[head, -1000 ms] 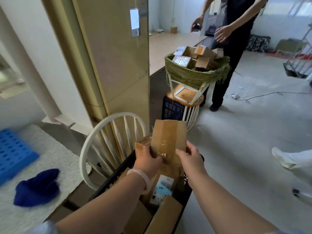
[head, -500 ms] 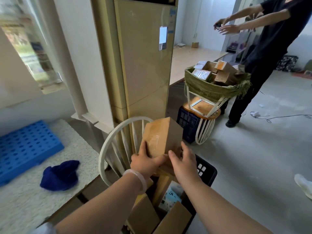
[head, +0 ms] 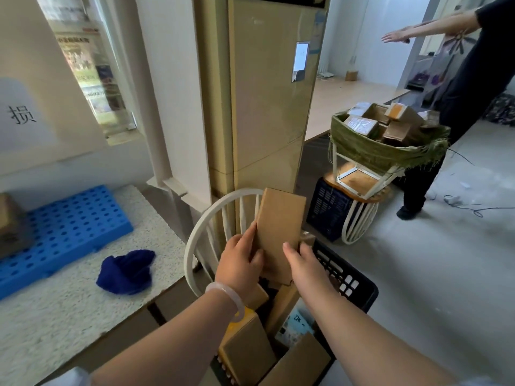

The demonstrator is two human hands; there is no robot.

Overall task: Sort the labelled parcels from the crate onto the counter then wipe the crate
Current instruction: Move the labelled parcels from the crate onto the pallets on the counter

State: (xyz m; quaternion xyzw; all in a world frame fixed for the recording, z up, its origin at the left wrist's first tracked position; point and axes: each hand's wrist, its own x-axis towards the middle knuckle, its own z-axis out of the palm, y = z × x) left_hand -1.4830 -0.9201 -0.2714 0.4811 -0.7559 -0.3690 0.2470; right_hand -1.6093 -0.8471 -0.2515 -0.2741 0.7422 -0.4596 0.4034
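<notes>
I hold a brown cardboard parcel [head: 278,229] upright above the black plastic crate [head: 351,285]. My left hand [head: 239,266] grips its left edge and lower face. My right hand [head: 303,263] holds its right side, fingers behind the box. Its plain face is toward me; no label shows. Several more cardboard parcels [head: 248,349] stand packed in the crate, one with a printed label [head: 295,327]. The speckled white counter [head: 69,310] lies to the left, with a crumpled dark blue cloth [head: 125,271] on it.
A blue perforated tray [head: 64,229] lies on the counter with a brown box [head: 11,227] on its left end. A white chair back [head: 206,232] stands between counter and crate. Beyond are a tall beige cabinet [head: 267,107], a green-lined basket of parcels [head: 387,140] and a person in black [head: 457,107].
The parcel has lifted out of the crate and turned, narrow plain face toward me. My view has swung left, bringing the counter, blue tray and cloth further into sight. The other person raised both arms.
</notes>
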